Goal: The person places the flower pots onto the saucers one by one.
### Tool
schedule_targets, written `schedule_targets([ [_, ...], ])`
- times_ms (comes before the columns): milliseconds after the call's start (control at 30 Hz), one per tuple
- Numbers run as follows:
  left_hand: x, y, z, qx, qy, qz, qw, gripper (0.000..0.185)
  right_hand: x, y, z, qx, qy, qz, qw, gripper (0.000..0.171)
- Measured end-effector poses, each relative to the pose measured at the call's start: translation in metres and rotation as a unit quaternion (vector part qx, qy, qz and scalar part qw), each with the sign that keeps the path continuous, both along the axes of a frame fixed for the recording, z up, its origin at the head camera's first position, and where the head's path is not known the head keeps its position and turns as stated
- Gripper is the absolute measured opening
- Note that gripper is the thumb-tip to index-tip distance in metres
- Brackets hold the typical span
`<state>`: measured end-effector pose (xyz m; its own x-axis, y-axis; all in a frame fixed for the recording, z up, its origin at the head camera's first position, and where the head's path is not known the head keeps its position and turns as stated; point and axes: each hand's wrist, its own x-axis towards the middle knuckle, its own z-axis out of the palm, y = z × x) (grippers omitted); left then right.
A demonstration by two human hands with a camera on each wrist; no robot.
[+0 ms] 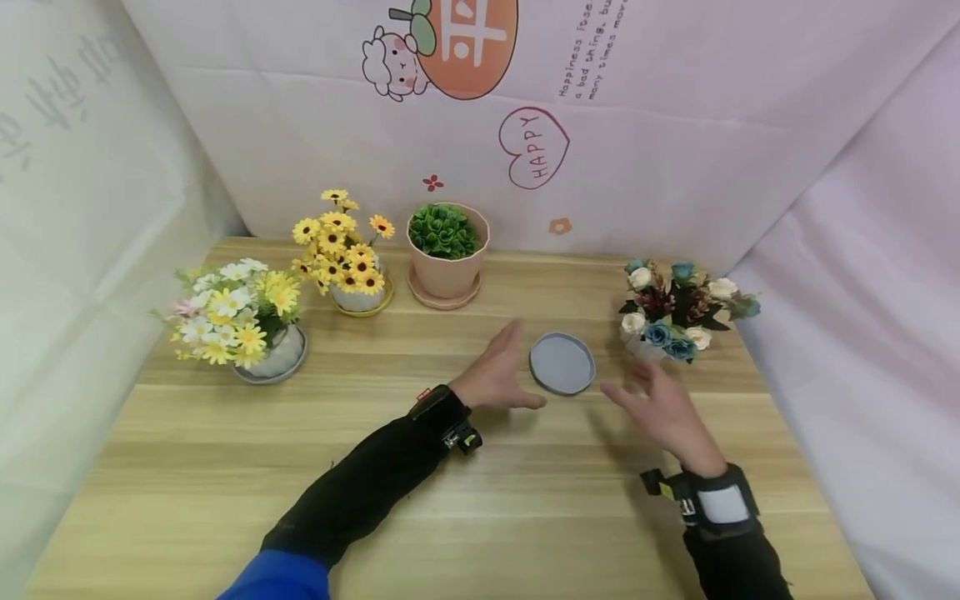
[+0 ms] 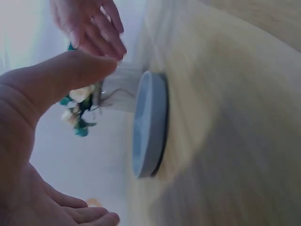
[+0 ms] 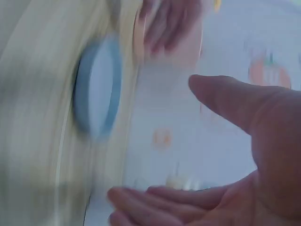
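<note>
A round blue-grey saucer (image 1: pixel 562 363) lies flat on the wooden table between the two hands. My left hand (image 1: pixel 497 372) is just left of it, thumb and fingers spread apart, holding nothing. On the other side my right hand (image 1: pixel 660 410) hovers with thumb and fingers apart, its fingertips close to the pot of blue and cream roses (image 1: pixel 663 321). The left wrist view shows the saucer's raised rim (image 2: pixel 150 125) beyond the left thumb. Blurred in the right wrist view, the saucer (image 3: pixel 98 89) sits away from the right fingers.
Along the back stand a pink pot of green leaves (image 1: pixel 447 250) on its saucer and a pot of yellow daisies (image 1: pixel 345 258). At the left is a pot of white and yellow flowers (image 1: pixel 240 321) on a grey saucer. A printed cloth (image 1: pixel 675 150) hangs behind the table (image 1: pixel 525 517).
</note>
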<state>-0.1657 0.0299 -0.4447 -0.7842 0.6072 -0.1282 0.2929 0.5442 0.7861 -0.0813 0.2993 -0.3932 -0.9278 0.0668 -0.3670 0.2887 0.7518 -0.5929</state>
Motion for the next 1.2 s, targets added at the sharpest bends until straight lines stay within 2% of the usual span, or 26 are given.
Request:
schedule_targets([
  [67, -0.002, 0.009, -0.004, -0.008, 0.006, -0.003, 0.9999, 0.134, -0.001, 0.023, -0.004, 0.013, -0.009, -0.035, 0.999, 0.121],
  [133, -0.005, 0.018, -0.007, -0.014, 0.014, -0.003, 0.9998, 0.135, -0.008, 0.044, -0.01, -0.01, 0.012, -0.07, 0.997, 0.123],
  [200, -0.008, 0.026, -0.011, -0.026, 0.027, -0.003, 0.9993, 0.136, -0.021, 0.061, -0.019, -0.059, 0.067, -0.096, 0.991, 0.118],
  [300, -0.012, 0.036, -0.016, -0.045, 0.049, -0.006, 0.9978, 0.138, -0.046, 0.076, -0.035, -0.133, 0.18, -0.101, 0.969, 0.109],
  [400, -0.014, 0.045, -0.02, -0.072, 0.067, -0.019, 0.995, 0.14, -0.063, 0.082, -0.05, -0.141, 0.251, -0.109, 0.951, 0.106],
  [433, -0.014, 0.047, -0.021, -0.079, 0.073, -0.023, 0.994, 0.14, -0.066, 0.083, -0.053, -0.128, 0.262, -0.115, 0.949, 0.107],
  [533, -0.014, 0.054, -0.022, -0.103, 0.088, -0.034, 0.9902, 0.141, -0.071, 0.083, -0.06, -0.092, 0.278, -0.132, 0.947, 0.104],
  [667, -0.016, 0.058, -0.018, -0.125, 0.1, -0.041, 0.9863, 0.141, -0.07, 0.084, -0.058, -0.037, 0.279, -0.128, 0.951, 0.091],
  [800, -0.019, 0.06, -0.017, -0.117, 0.096, -0.04, 0.9876, 0.135, -0.071, 0.086, -0.057, 0.006, 0.27, -0.127, 0.954, 0.083],
  [1033, -0.026, 0.059, -0.024, -0.098, 0.095, -0.039, 0.9899, 0.129, -0.071, 0.087, -0.057, 0.01, 0.26, -0.13, 0.957, 0.087],
  [1200, -0.026, 0.052, -0.023, -0.082, 0.082, -0.041, 0.9924, 0.128, -0.073, 0.087, -0.056, 0.008, 0.265, -0.123, 0.956, 0.087],
])
